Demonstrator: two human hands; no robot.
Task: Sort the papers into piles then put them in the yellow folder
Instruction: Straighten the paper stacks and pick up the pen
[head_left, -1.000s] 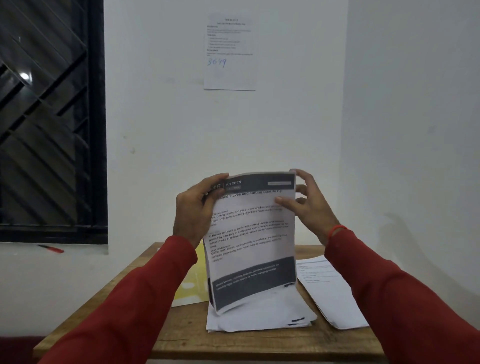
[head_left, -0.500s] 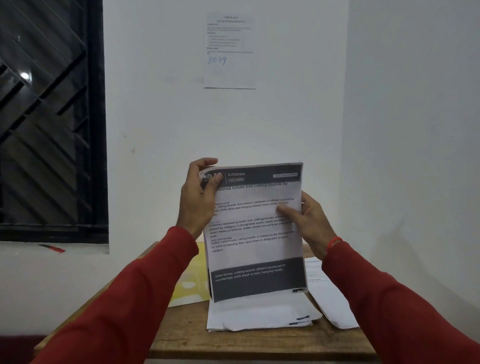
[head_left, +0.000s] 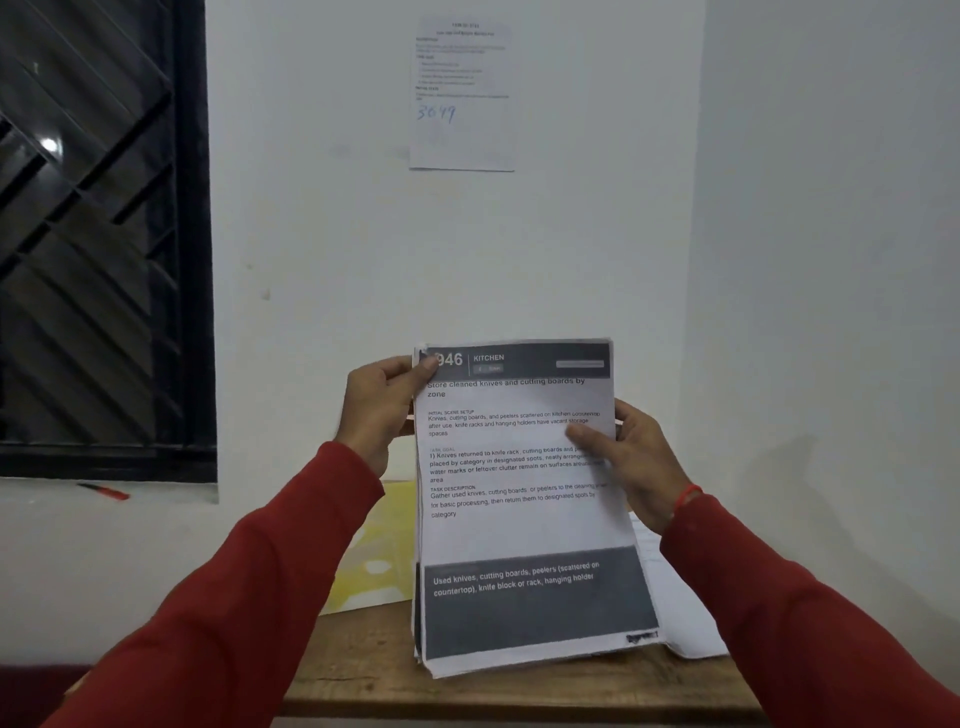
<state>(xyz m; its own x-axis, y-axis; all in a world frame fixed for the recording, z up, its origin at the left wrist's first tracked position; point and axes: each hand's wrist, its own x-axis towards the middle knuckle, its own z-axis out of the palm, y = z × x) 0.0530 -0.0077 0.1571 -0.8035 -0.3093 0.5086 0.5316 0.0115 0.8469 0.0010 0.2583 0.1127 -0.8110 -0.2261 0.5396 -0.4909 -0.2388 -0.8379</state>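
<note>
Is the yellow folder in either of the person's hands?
No, the yellow folder lies on the table; both hands grip the stack of papers.

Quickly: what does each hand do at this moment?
Left hand: grips the paper stack at its upper left corner.
Right hand: holds the stack's right edge, thumb in front.
</note>
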